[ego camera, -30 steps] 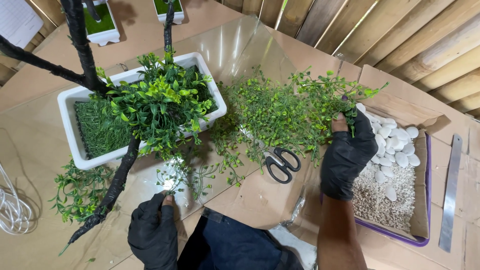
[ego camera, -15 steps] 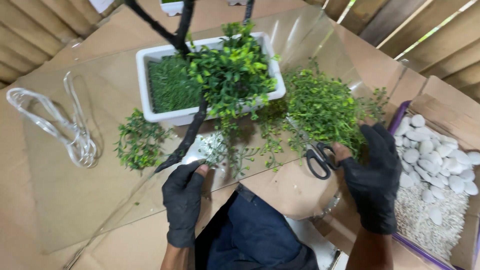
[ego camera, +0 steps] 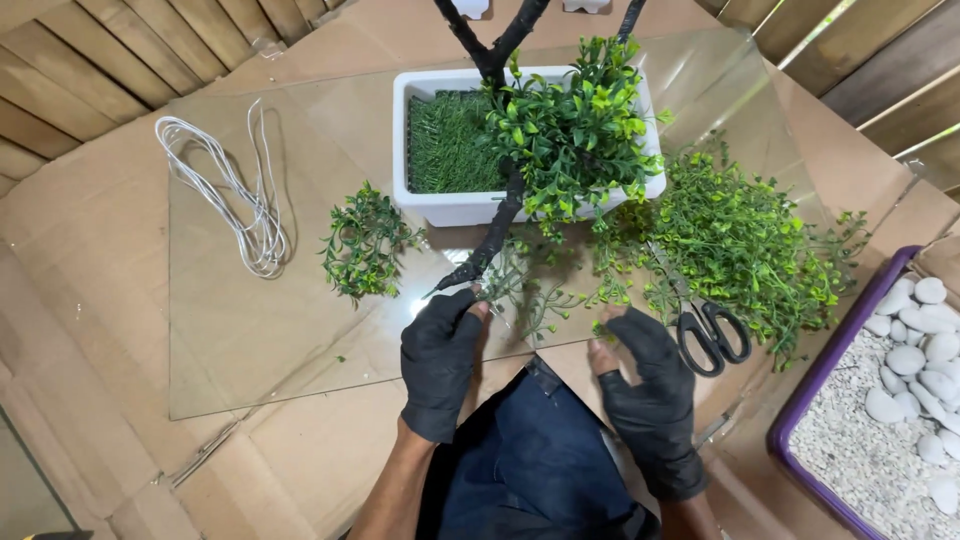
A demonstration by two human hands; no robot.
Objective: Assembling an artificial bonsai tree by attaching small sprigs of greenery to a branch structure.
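You are kneeling over a glass sheet (ego camera: 260,340) laid on cardboard (ego camera: 90,230), and everything you reach for lies ahead of you on it. The white planter (ego camera: 450,205) sits at the far side; from it a black branch (ego camera: 490,240) slants down toward you — long axis running from the planter to its tip just beside your left hand (ego camera: 438,360). That hand is the nearer one: its gloved fingertips pinch at a thin green sprig (ego camera: 520,290) right at the branch tip. Your right hand (ego camera: 650,395) rests with fingers loosely spread on the glass edge, gripping nothing, touching the near fringe of the big foliage heap (ego camera: 740,240). The scissors (ego camera: 712,338) lie just to its right — closed, handles toward you.
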